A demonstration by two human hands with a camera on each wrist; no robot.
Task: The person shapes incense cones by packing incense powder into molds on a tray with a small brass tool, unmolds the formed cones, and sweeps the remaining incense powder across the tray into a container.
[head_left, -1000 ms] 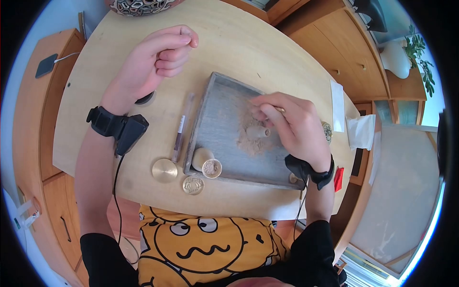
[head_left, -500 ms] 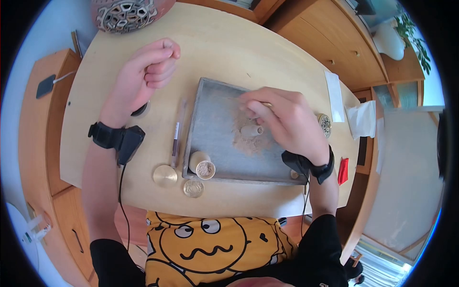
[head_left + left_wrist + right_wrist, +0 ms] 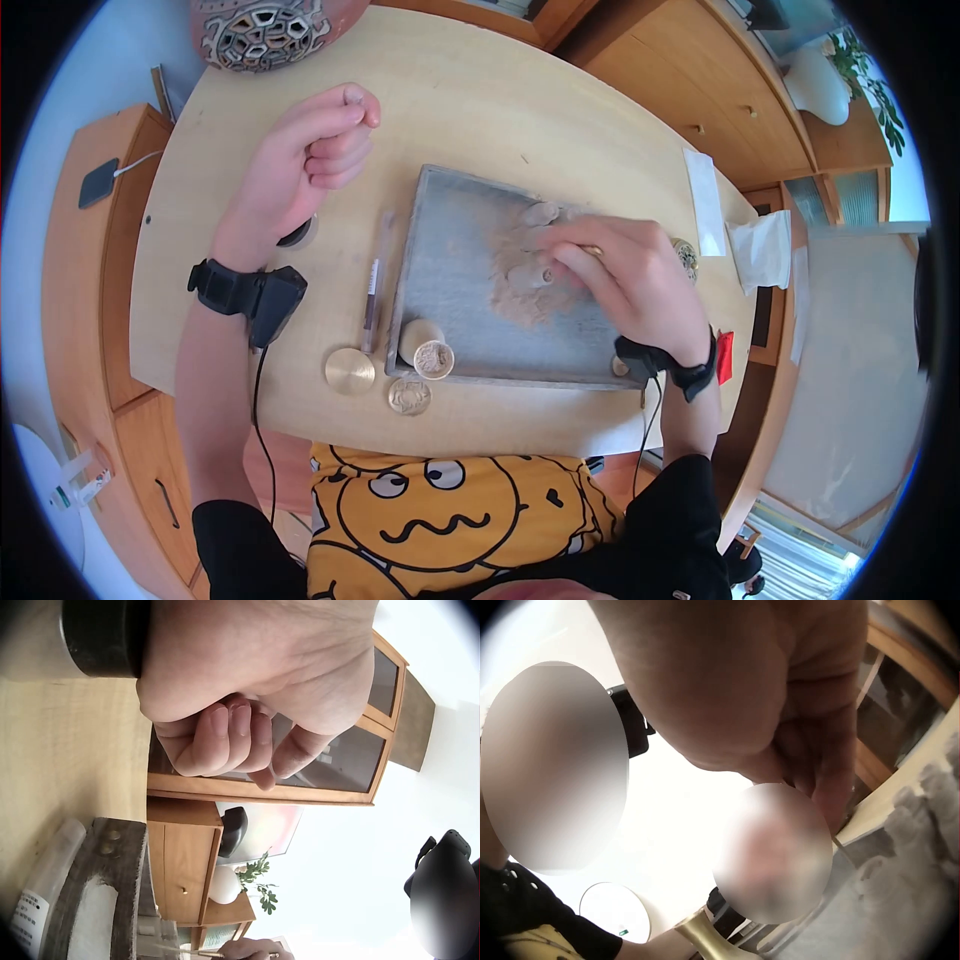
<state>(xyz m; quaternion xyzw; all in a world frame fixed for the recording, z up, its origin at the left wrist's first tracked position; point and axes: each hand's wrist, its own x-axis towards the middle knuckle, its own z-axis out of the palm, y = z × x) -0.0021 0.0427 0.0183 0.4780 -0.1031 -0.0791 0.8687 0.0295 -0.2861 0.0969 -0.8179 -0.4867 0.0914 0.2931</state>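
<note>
My left hand [image 3: 305, 160] is raised over the table at the left, its fingers curled in, with nothing visible in them; the left wrist view shows the same hand [image 3: 255, 682]. Above the grey tray [image 3: 407, 265], my right hand [image 3: 640, 280] pinches a thin golden stick [image 3: 594, 250]. Below its fingertips a small hollow grey piece [image 3: 528, 276] lies in brown powder [image 3: 522, 306], and another grey piece [image 3: 540, 213] is behind. In the right wrist view the stick [image 3: 844, 853] reaches down from my fingers beside several grey, powdery shapes [image 3: 911, 817].
A powder-filled cup [image 3: 433, 359] leans by the tray's near left corner. Two brass discs [image 3: 349, 371] lie nearby, and a labelled clear tube [image 3: 376, 290] runs along the tray's left side. A patterned pot [image 3: 265, 35] stands at the back left, white paper [image 3: 705, 203] at the right.
My right hand has shifted a little to the right, uncovering the farther grey piece. My left hand keeps its curled pose.
</note>
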